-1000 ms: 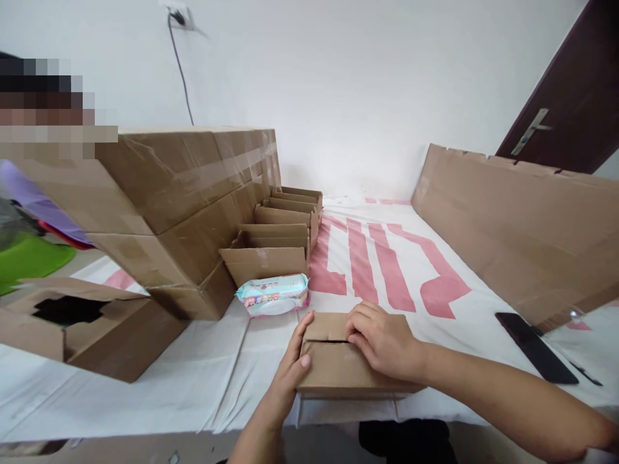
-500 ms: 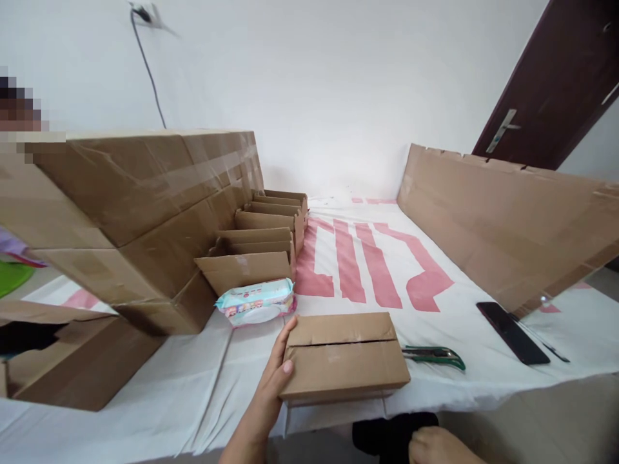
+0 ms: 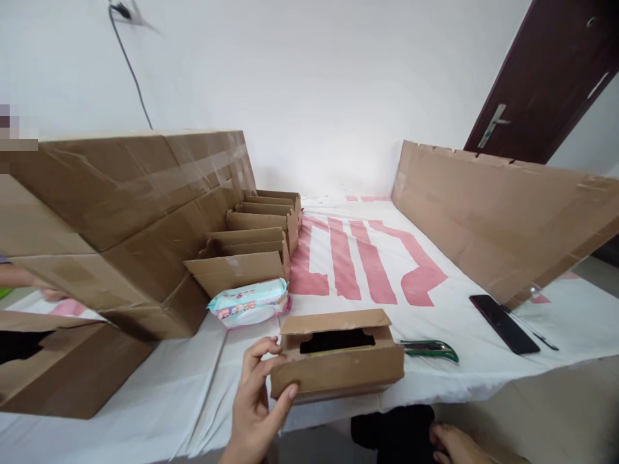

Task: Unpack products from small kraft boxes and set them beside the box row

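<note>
Left hand (image 3: 256, 399) grips the near left corner of a small cardboard box (image 3: 338, 361), thumb on the front face, fingers curled over the top edge. The box sits at the near edge of the desk (image 3: 159, 386), which is covered in white sheeting with red markings; its top flaps are parted, showing a dark gap. Right hand (image 3: 459, 444) is low, below the desk edge, only partly in view; whether it is closed or holding anything cannot be told. A green utility knife (image 3: 430, 350) lies just right of the box. A pack of wet wipes (image 3: 249, 301) lies just beyond it. A black phone (image 3: 504, 314) lies further right. Large cartons (image 3: 120, 212) stand at left.
</note>
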Available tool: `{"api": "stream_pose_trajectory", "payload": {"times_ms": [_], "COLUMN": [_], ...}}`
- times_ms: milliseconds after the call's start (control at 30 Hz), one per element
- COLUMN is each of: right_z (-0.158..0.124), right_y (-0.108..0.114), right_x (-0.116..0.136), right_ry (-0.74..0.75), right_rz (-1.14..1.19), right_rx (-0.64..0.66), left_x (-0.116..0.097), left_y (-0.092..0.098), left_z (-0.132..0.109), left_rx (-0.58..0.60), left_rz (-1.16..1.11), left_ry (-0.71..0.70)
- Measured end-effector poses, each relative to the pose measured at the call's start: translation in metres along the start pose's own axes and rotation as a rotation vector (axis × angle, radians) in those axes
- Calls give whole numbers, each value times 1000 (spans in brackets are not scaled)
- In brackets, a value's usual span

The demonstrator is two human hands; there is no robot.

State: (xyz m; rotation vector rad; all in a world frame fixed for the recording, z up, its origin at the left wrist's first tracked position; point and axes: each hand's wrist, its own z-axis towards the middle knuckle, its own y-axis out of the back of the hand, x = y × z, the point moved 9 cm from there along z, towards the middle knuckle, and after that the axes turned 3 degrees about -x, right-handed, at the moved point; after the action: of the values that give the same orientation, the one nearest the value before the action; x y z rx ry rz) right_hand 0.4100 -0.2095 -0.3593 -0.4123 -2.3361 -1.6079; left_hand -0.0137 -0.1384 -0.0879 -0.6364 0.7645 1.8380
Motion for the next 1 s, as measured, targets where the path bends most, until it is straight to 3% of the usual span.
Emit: {"api": "stream_pose_trajectory", "payload": {"times_ms": [100,200,300,367,467,600,667,767,867,1000], "right_z": [6,7,4,-2,-21,-58,-62,-49,-25,-4], "right_y": [-6,-8,11,39,105,207,247,288,306,285], "right_x": [1,-3,12,38,94,164,185,210,240,297], "right_ry": [28,-30,18,146,424,778,830,835,829,897], "right_rz": [-1,2,3,8,39,79,143,268,342,187], "right_rx": [-25,-34,-56,-87,-195,-516,-633,-706,-608,-109], "left_x": [-30,-46,-54,-61,-72,-80,-82,-84,-84,-83], "left_y": [-6,-11,-18,-24,-35,-39,-37,-35,-33,-30], "left_z": [2,1,-1,-2,-6,-7,-6,-6,-7,-10], "left_rx": [123,244,357,419,502,457,389,323,276,247], "left_rz": [-25,19,167,275,389,418,423,438,416,374], "left_ry": [-149,-262,-334,-375,-446,-446,-429,-436,-446,-484]}}
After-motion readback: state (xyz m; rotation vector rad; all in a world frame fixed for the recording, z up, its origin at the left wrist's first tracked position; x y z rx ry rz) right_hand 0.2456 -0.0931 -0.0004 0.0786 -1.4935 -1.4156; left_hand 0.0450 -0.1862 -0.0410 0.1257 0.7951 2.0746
